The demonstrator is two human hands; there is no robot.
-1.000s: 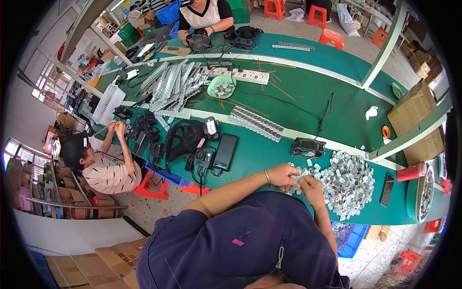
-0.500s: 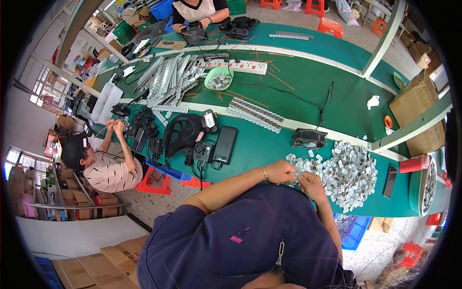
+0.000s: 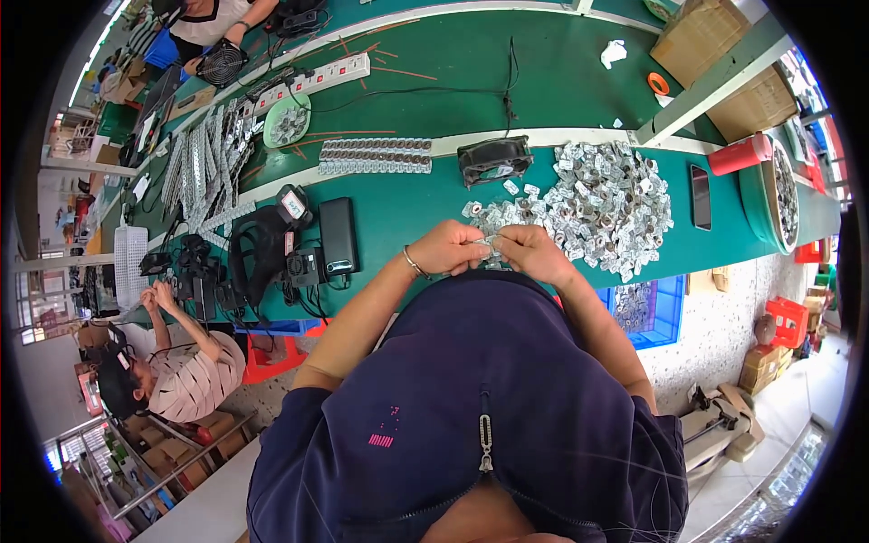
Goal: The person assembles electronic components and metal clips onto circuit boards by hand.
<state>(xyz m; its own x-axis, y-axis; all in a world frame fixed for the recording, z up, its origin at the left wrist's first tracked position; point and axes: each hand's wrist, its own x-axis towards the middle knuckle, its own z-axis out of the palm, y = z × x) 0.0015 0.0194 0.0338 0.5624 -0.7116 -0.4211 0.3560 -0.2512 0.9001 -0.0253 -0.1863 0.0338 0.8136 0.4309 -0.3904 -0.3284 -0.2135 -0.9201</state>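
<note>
At the near table edge my left hand [image 3: 447, 247], with a bangle on its wrist, pinches a small silvery part [image 3: 490, 242]. My right hand [image 3: 536, 253] meets it there, thumb and fingers closed on the same part. The fingers cover most of it, so its exact kind is hidden. Just beyond the fingertips lies a loose scatter of similar flat silvery pieces [image 3: 511, 214]. It runs rightward into a big heap of them [image 3: 615, 208], some showing dark round centres. Behind the hands stands a square black fan [image 3: 495, 160].
Left of me are a black power bank [image 3: 339, 235], a black head strap [image 3: 258, 258] and cables. Farther back sit joined rows of parts [image 3: 376, 156], metal strips [image 3: 204, 167] and a green bowl [image 3: 288, 121]. Rightward are a phone [image 3: 700, 196], red cylinder [image 3: 740, 155] and tub [image 3: 759, 204]. Two people work nearby.
The view has swung to the right and tilted down, so the table items appear farther left and higher. Both hands stay together at the small part throughout.
</note>
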